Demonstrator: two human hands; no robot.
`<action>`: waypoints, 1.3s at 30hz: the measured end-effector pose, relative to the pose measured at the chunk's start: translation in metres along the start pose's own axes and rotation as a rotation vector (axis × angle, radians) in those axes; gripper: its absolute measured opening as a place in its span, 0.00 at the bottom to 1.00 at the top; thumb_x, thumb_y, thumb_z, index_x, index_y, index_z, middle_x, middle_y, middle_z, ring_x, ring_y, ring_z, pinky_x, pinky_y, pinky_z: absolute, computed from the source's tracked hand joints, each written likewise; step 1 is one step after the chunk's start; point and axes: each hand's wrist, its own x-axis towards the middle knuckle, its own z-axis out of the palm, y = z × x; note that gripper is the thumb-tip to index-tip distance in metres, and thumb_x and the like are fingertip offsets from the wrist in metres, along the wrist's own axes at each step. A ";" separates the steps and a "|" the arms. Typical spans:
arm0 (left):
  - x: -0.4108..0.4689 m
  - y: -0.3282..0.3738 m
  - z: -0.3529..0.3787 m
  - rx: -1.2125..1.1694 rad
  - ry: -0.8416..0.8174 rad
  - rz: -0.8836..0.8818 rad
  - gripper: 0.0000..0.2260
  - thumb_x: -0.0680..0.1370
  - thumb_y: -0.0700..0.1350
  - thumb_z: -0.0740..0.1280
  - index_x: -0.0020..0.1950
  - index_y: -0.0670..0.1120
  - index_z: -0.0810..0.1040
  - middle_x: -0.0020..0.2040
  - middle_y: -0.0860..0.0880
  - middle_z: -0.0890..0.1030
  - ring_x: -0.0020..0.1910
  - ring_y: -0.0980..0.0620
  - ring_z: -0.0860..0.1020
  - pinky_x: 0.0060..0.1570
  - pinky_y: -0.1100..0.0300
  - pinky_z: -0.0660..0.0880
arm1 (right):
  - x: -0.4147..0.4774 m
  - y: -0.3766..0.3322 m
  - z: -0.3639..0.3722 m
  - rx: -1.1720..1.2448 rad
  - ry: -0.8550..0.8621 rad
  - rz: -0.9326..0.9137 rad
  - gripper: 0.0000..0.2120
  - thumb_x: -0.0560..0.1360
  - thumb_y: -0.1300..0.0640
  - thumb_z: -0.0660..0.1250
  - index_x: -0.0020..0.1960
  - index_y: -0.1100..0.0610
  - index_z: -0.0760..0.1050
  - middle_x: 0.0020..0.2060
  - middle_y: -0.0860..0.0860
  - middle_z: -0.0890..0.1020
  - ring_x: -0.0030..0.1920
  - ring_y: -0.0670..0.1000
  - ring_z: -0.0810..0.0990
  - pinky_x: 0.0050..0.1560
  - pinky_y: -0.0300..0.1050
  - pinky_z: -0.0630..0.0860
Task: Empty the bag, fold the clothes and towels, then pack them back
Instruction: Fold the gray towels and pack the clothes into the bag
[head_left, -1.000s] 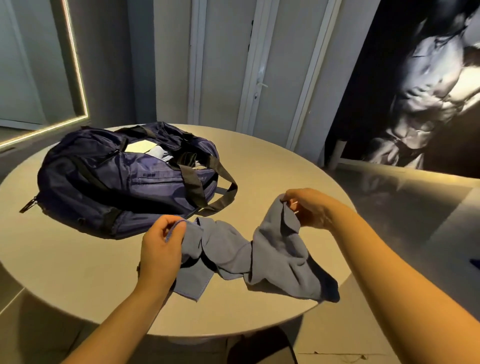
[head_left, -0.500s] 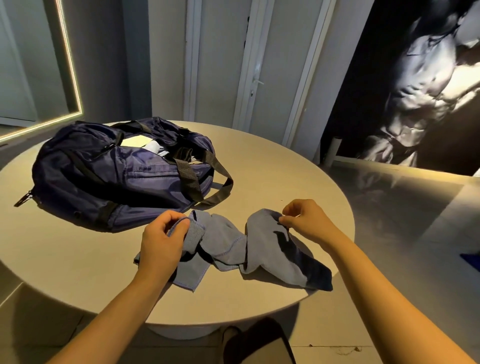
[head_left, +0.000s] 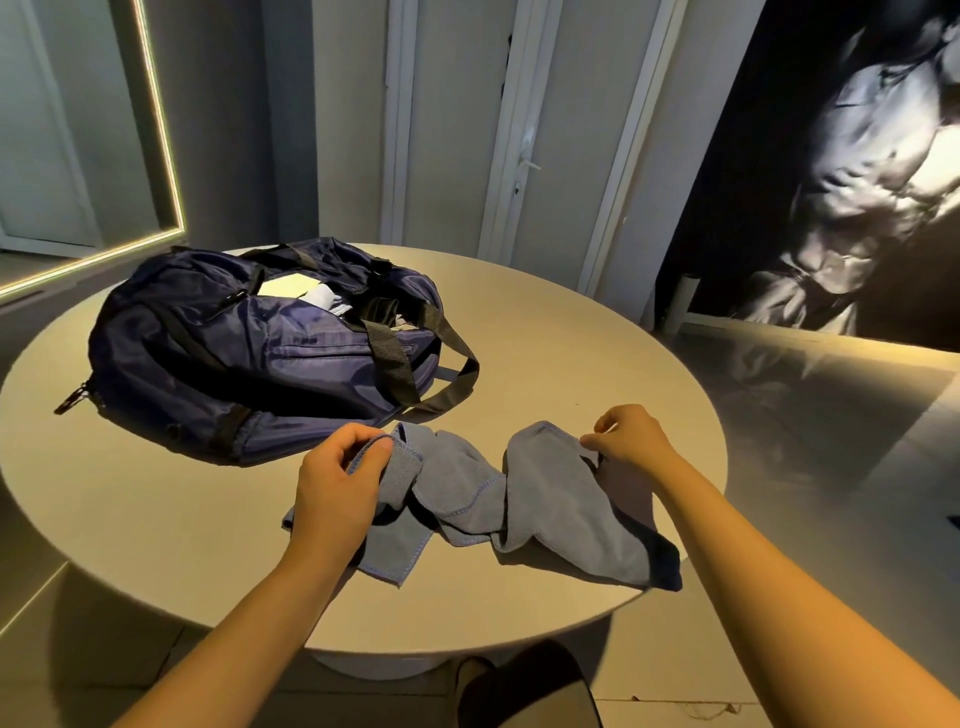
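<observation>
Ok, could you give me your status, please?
Left hand and right hand pinch crumpled blue-grey towel. Unfolded, on round beige table. Navy fabric bag open, items inside.

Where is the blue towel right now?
Head view: the towel lies crumpled on the round table, in front of the navy bag, its ends pinched by the left hand and right hand.

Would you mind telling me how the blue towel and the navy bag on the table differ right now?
The towel is light blue and lies twisted, low and in front; the bag is dark navy, bulky and sits farther back. The left hand and right hand pinch the towel's edges; no hand holds the bag. Both rest on the table.
</observation>
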 end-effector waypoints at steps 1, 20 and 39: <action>0.000 0.000 0.000 -0.005 -0.001 -0.003 0.05 0.81 0.41 0.69 0.46 0.49 0.81 0.44 0.51 0.83 0.44 0.53 0.79 0.39 0.63 0.73 | -0.001 0.001 0.000 0.023 -0.026 0.028 0.14 0.74 0.58 0.74 0.49 0.70 0.82 0.44 0.66 0.83 0.38 0.54 0.77 0.44 0.57 0.80; 0.006 0.020 -0.001 -0.004 0.038 -0.062 0.06 0.81 0.41 0.69 0.44 0.46 0.80 0.41 0.47 0.82 0.42 0.49 0.79 0.37 0.60 0.73 | -0.060 -0.087 -0.100 0.700 -0.103 -0.014 0.06 0.75 0.63 0.72 0.50 0.65 0.82 0.44 0.57 0.83 0.36 0.49 0.78 0.32 0.40 0.73; 0.016 0.192 -0.028 -0.195 -0.173 -0.028 0.06 0.79 0.44 0.72 0.46 0.45 0.87 0.41 0.47 0.87 0.39 0.50 0.85 0.38 0.58 0.83 | -0.137 -0.181 -0.117 0.456 -0.292 -0.693 0.04 0.77 0.65 0.71 0.50 0.62 0.85 0.41 0.56 0.87 0.39 0.54 0.86 0.38 0.40 0.80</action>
